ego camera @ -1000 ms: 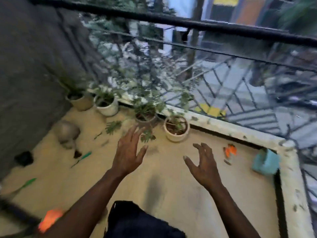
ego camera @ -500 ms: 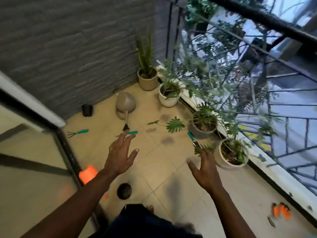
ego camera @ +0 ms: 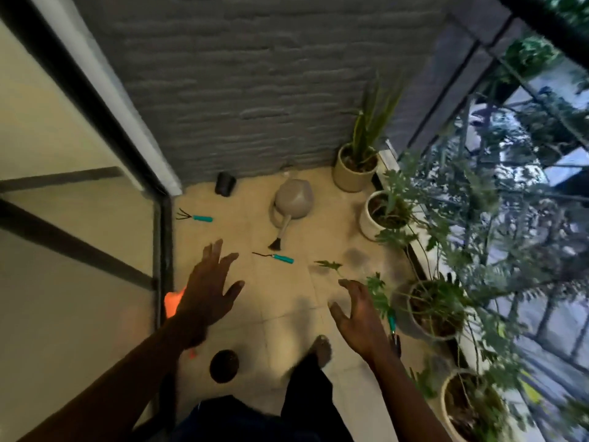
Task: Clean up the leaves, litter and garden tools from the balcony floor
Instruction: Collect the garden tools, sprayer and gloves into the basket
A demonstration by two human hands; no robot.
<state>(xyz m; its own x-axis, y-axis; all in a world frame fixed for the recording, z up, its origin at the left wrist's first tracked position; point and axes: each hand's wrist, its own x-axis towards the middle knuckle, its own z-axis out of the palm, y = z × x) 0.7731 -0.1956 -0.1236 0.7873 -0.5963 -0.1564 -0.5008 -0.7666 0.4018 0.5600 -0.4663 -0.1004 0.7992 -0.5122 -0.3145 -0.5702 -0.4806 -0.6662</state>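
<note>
On the beige balcony floor [ego camera: 287,317] lie a teal-handled hand rake [ego camera: 195,216] by the door frame and a teal-handled weeder [ego camera: 274,257] near the middle. A third teal-handled tool [ego camera: 392,327] lies beside a pot, partly behind my right wrist. A grey watering can [ego camera: 292,200] lies tipped over, and a green leaf [ego camera: 328,265] lies on the tiles. My left hand [ego camera: 208,293] hovers over the floor, fingers spread, empty. My right hand [ego camera: 358,312] also hovers with fingers apart, holding nothing.
Several potted plants [ego camera: 384,213] line the railing on the right. A small black pot [ego camera: 225,184] stands by the grey wall and another black pot [ego camera: 224,366] lies near my bare foot [ego camera: 321,347]. An orange object [ego camera: 172,303] sits at the glass door's frame.
My view has swung left from the railing toward the wall and glass door. Both hands have stayed raised and empty throughout.
</note>
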